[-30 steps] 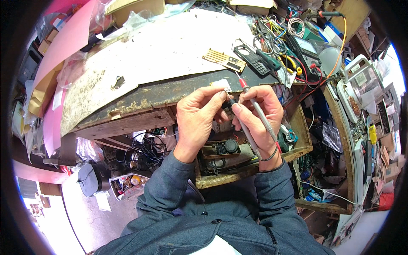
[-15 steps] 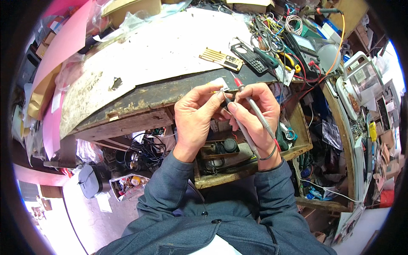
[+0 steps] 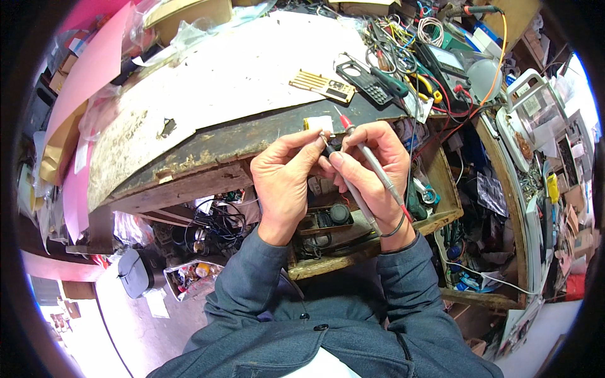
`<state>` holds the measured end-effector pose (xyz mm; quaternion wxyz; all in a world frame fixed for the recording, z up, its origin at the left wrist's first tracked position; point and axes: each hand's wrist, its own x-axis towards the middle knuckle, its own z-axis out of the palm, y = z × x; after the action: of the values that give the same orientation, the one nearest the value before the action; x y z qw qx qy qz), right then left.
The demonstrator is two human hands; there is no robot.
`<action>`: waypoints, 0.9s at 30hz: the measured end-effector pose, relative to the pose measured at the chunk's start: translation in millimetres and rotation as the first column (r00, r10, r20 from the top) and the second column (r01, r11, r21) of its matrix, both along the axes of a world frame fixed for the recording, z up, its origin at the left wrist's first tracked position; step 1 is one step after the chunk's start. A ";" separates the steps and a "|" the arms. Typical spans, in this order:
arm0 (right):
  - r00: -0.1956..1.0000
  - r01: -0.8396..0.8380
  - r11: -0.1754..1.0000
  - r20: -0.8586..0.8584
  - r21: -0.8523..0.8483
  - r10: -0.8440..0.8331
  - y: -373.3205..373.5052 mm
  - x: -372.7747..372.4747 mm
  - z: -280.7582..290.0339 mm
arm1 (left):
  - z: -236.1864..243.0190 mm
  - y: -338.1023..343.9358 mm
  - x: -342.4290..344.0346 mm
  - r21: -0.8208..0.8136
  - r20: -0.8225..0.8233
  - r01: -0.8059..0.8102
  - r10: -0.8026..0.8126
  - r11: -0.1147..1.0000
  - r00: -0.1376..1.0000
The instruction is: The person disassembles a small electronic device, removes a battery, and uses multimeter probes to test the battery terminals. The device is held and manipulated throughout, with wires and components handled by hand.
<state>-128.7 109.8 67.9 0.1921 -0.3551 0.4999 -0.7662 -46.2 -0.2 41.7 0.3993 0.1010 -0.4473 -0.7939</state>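
My right hand (image 3: 376,156) grips a pair of grey multimeter probes, one with a red collar (image 3: 346,121), the other with a black tip end (image 3: 329,148). The red-collared probe points up and away over the bench edge. The black one slants toward the fingertips of my left hand (image 3: 282,171). Those fingers are pinched together around a tiny part, too small to name, and the black probe's tip is at or beside it. Just beyond my fingertips a small white and yellow piece (image 3: 319,124) lies on the dark bench edge.
A gold phone-shaped plate (image 3: 322,85) and a black phone housing (image 3: 364,82) with keypad holes lie on the bench. Nearby are a green-handled screwdriver (image 3: 389,82), yellow-handled pliers (image 3: 423,87), tangled wires and a meter (image 3: 444,60). Below my hands, an open wooden drawer (image 3: 372,252) holds parts.
Both hands have shifted slightly to the left, the probes still in the right one. The white and yellow piece beyond the fingers shows more fully now.
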 end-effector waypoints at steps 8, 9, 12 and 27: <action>0.983 0.095 0.995 -0.154 -0.023 -0.097 -2.7 -8.8 -11.3 | 1.8 0.2 4.5 0.061 0.061 0.043 -0.046 0.997 0.997; 0.985 0.095 0.995 -0.144 -0.018 -0.097 -2.5 -7.9 -10.3 | 4.9 1.6 5.9 0.077 0.070 0.063 -0.068 0.995 0.995; 0.985 0.100 0.995 -0.140 -0.002 -0.099 -2.1 -4.9 -7.5 | 14.2 3.3 9.3 0.128 0.087 0.114 -0.125 0.985 0.988; 0.987 0.089 0.996 -0.131 -0.023 -0.091 -2.3 -6.1 -8.4 | 11.5 -2.1 8.4 0.246 0.029 0.181 -0.194 0.952 0.981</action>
<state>-134.8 107.5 59.5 0.1207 -0.3839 0.5205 -0.7531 -37.9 -2.3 53.2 0.2947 0.1269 -0.3651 -0.8739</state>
